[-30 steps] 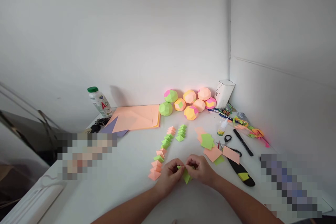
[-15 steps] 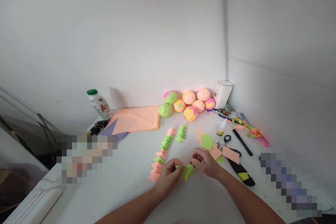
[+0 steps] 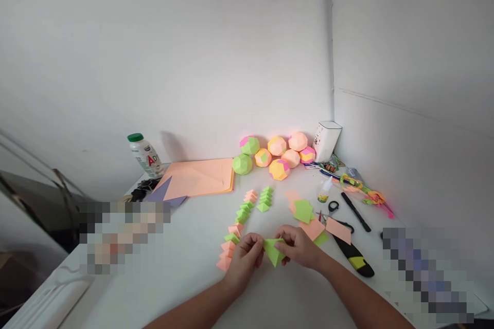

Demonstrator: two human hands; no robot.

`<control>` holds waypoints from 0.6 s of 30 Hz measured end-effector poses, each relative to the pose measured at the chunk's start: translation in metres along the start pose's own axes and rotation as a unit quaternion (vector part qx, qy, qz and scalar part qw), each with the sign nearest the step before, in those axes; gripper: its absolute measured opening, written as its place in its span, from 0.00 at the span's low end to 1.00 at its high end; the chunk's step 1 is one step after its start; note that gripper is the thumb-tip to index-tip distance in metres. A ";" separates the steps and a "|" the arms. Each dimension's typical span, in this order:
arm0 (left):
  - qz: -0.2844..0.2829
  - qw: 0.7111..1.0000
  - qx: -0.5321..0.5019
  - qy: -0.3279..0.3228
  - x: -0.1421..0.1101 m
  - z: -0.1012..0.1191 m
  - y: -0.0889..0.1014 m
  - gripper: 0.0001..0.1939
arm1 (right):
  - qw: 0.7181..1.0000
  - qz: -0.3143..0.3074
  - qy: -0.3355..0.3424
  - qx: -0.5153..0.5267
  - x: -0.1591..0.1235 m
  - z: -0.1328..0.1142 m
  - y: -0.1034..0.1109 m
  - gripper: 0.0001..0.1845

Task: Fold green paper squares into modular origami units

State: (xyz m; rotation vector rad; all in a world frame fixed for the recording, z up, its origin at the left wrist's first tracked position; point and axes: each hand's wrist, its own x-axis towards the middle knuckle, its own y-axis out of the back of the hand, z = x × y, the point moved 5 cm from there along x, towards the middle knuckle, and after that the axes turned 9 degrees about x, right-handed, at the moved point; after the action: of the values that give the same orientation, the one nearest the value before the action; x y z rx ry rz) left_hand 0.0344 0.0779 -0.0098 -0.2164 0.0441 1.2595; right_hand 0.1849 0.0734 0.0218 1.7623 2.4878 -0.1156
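A folded green paper piece (image 3: 274, 253) is held between both hands above the white table. My left hand (image 3: 247, 256) is closed in a pinch on its left edge. On its right side, my right hand (image 3: 297, 247) grips it with thumb and fingers, the thumb over the paper's face. Just left of my left hand runs a row of folded peach pieces (image 3: 226, 257) and green ones. A second, shorter row of green folded pieces (image 3: 265, 199) stands farther back. Loose green paper cutouts (image 3: 303, 211) and peach paper (image 3: 312, 227) lie beyond my right hand.
Several faceted paper balls (image 3: 279, 169) sit by the wall, near a white box (image 3: 327, 141). Peach sheets (image 3: 196, 177) and a green-capped bottle (image 3: 144, 155) are at the back left. Right of my hands lie a glue bottle (image 3: 324, 190), scissors (image 3: 333, 208), a black pen (image 3: 355, 212) and a black-and-yellow cutter (image 3: 355, 258).
My right hand has closed in on the green paper, its thumb now pressing the face. The paper is turned more toward the camera. My left hand keeps its pinch.
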 end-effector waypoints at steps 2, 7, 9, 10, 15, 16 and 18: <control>0.001 1.000 -0.011 0.000 0.000 0.001 0.000 0.14 | 0.999 -0.003 0.003 0.033 0.000 -0.001 0.001 0.15; -0.008 0.999 -0.049 -0.005 -0.002 0.004 -0.003 0.15 | 0.998 -0.003 -0.004 0.068 0.000 -0.003 0.005 0.15; -0.006 0.999 -0.052 -0.007 -0.002 0.006 -0.004 0.15 | 0.998 -0.002 -0.004 0.063 -0.001 -0.003 0.006 0.15; -0.003 0.999 -0.051 -0.007 -0.002 0.006 -0.004 0.16 | 0.998 -0.003 -0.005 0.060 -0.001 -0.003 0.006 0.15; 0.004 0.999 -0.051 -0.005 -0.003 0.010 -0.004 0.16 | 0.999 -0.003 -0.007 0.045 -0.001 -0.004 0.005 0.14; 0.003 0.999 -0.054 -0.004 -0.003 0.011 -0.004 0.16 | 0.999 -0.004 -0.005 0.040 -0.001 -0.005 0.005 0.14; 0.002 0.998 -0.059 -0.001 -0.004 0.012 -0.004 0.15 | 1.000 -0.008 -0.001 0.024 -0.002 -0.008 0.004 0.14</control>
State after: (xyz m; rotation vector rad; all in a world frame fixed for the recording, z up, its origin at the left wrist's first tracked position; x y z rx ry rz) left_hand 0.0361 0.0753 0.0028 -0.3160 -0.0320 1.2672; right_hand 0.1890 0.0733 0.0305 1.7598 2.5184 -0.1784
